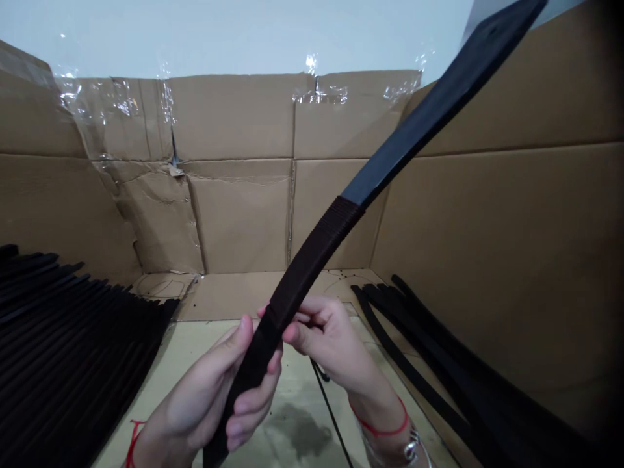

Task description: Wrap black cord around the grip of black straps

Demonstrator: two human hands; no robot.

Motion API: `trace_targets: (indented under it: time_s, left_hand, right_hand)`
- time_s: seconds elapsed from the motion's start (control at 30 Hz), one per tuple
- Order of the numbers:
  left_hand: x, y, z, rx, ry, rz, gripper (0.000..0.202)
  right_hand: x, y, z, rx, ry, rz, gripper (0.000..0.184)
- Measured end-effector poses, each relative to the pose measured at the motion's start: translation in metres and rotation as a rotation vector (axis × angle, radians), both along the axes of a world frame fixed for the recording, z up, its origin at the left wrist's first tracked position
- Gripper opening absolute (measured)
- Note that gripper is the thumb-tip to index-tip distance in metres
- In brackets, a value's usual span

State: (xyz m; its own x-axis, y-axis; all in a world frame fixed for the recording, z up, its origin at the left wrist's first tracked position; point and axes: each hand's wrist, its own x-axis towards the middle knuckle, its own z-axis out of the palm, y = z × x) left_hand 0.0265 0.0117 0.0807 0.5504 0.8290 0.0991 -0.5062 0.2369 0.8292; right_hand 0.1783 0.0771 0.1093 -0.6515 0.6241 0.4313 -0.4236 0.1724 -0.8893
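Note:
A long, flat, black curved strip slants from the bottom centre up to the top right corner. Dark brown cord winding covers its middle part. My left hand is wrapped round the strip just below the winding, thumb on one side and fingers on the other. At the winding's lower end, my right hand is closed in a pinch, its fingertips partly hidden behind the strip. A thin dark cord hangs beneath the right hand and runs down out of view.
Many similar black strips are stacked at the left. Several more black strips lean at the right. Taped cardboard walls enclose the back and sides of the pale work surface, which has a dark shadow on it.

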Motion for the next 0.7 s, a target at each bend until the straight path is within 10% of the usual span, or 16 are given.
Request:
trace_targets:
  time_s: [0.07, 0.23, 0.4, 0.57, 0.7]
  left_hand:
    - [0.004, 0.001, 0.002, 0.071, 0.054, 0.047, 0.044]
    - [0.017, 0.002, 0.008, 0.267, 0.363, 0.634, 0.032]
    - [0.015, 0.008, 0.003, 0.14, 0.22, 0.231, 0.044]
    - [0.02, 0.016, 0.001, 0.335, 0.457, 0.693, 0.043]
    - [0.019, 0.01, 0.001, 0.161, 0.283, 0.501, 0.043]
  right_hand:
    - [-0.001, -0.003, 0.001, 0.023, -0.001, -0.087, 0.031]
    - [-0.003, -0.006, 0.001, -0.02, 0.01, -0.289, 0.034]
    - [-0.004, -0.007, -0.001, 0.005, -0.075, -0.265, 0.037]
    - [-0.01, -0.003, -0.003, 0.0, -0.049, -0.315, 0.035]
    - [-0.005, -0.001, -0.002, 0.012, -0.059, -0.132, 0.038]
